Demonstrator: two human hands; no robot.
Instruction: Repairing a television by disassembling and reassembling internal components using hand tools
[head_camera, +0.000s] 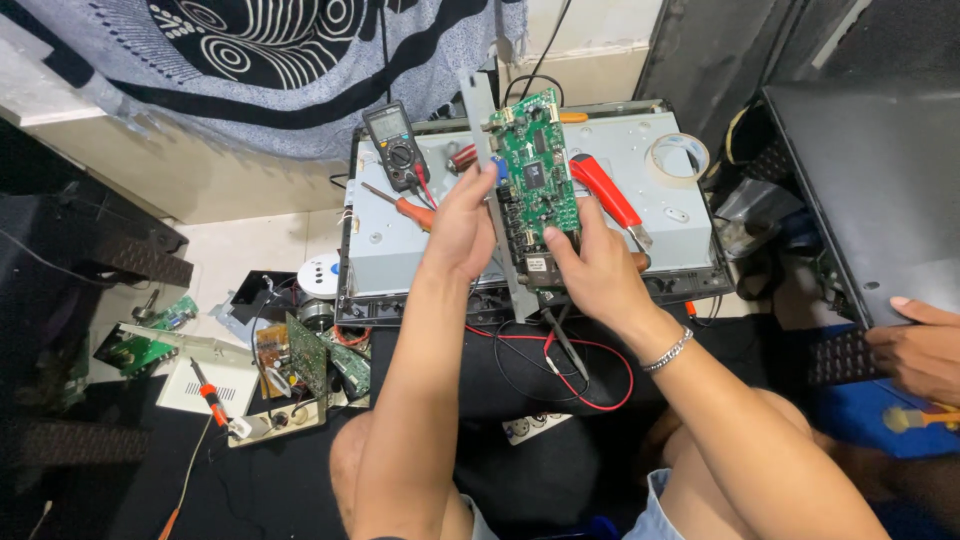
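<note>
I hold a green circuit board (537, 175) upright above a grey metal chassis (400, 250). My left hand (462, 222) grips the board's left edge and the grey metal bracket (480, 110) along it. My right hand (592, 265) clasps the board's lower right corner, a silver bracelet on that wrist. Red-handled pliers (607, 192) lie on the chassis just right of the board. A black multimeter (398, 146) stands at the chassis's far left with red and black probe leads (575, 365) trailing toward my lap.
A roll of tape (680, 157) and an orange screwdriver (400, 206) lie on the chassis. Loose boards and a soldering iron (212, 398) clutter the floor at left. Another person's hand (920, 345) rests on a dark panel (880, 180) at right.
</note>
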